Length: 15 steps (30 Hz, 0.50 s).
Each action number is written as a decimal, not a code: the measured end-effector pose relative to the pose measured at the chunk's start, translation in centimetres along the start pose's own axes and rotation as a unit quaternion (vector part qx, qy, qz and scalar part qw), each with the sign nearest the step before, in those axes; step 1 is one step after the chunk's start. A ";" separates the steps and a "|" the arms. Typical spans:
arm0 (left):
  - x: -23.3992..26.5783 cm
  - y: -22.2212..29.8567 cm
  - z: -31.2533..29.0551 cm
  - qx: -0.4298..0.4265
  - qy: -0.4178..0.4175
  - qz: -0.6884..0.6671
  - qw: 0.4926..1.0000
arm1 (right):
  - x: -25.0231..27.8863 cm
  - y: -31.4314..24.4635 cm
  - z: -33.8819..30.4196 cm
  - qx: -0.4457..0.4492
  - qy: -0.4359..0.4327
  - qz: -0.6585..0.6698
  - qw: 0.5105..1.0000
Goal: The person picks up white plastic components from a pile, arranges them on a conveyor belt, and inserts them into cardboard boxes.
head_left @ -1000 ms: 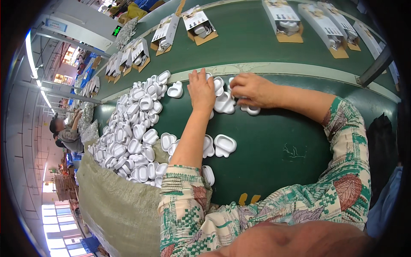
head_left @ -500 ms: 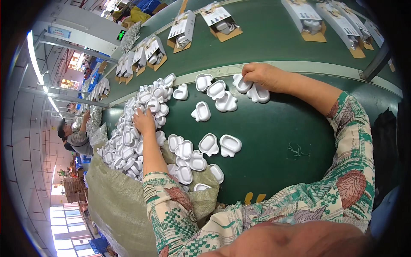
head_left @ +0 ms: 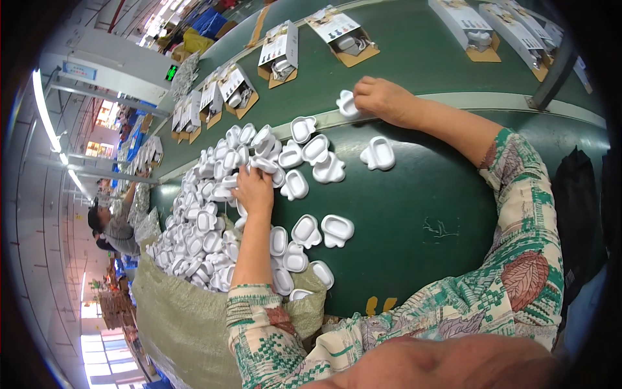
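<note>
My right hand (head_left: 383, 102) pinches a white plastic piece (head_left: 347, 104) over the pale rail at the table's far side. The piece has a rounded hollow and a lobed edge. At the right side of a heap of like white pieces (head_left: 202, 222), my left hand (head_left: 254, 191) has its fingers bent around a white piece (head_left: 264, 164), partly hidden by them. Several loose pieces lie between my hands, among them one single piece (head_left: 380, 153) below my right hand. More loose pieces (head_left: 337, 230) lie nearer to me.
The heap spreads from a woven sack (head_left: 188, 318) onto the green table (head_left: 421, 201). Beyond the rail (head_left: 463, 101), open printed boxes (head_left: 341, 34) stand on a green surface. A metal post (head_left: 556, 74) rises at the right. Another person (head_left: 116, 223) stands far left.
My right hand has moved left and away over the rail with a white piece, leaving one piece behind. My left hand has shifted right, and pieces at the heap's edge have moved with it.
</note>
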<state>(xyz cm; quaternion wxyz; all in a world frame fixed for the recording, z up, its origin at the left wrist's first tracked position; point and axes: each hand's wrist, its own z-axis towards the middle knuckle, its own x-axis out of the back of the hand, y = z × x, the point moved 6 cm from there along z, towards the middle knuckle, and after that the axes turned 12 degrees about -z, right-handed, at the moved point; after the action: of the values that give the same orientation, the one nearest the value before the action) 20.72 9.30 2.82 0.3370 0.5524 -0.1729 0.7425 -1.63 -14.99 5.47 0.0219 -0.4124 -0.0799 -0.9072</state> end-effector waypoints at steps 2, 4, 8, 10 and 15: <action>-0.2 0.6 -0.6 0.003 0.018 0.000 1.000 | 0.5 1.6 0.0 -0.038 0.029 -0.073 0.996; -0.3 1.6 -1.0 0.009 0.017 0.012 1.000 | 1.2 3.6 -0.2 -0.059 0.057 -0.143 0.986; -0.1 1.8 -1.5 0.014 0.060 0.006 0.998 | 0.4 9.6 0.0 -0.151 0.032 -0.229 0.961; -0.1 2.3 -1.5 0.010 0.050 0.016 0.999 | 0.2 12.7 0.0 -0.193 0.021 -0.271 0.943; -1.2 2.2 -1.1 0.007 0.046 0.018 0.999 | 1.4 16.1 -1.9 -0.274 0.062 -0.317 0.906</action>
<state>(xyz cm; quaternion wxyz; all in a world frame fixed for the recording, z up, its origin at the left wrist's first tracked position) 18.64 8.07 1.58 0.3272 0.5168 -0.1623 0.7743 -2.28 -31.18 7.29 -0.3755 -0.2977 0.0473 -0.8765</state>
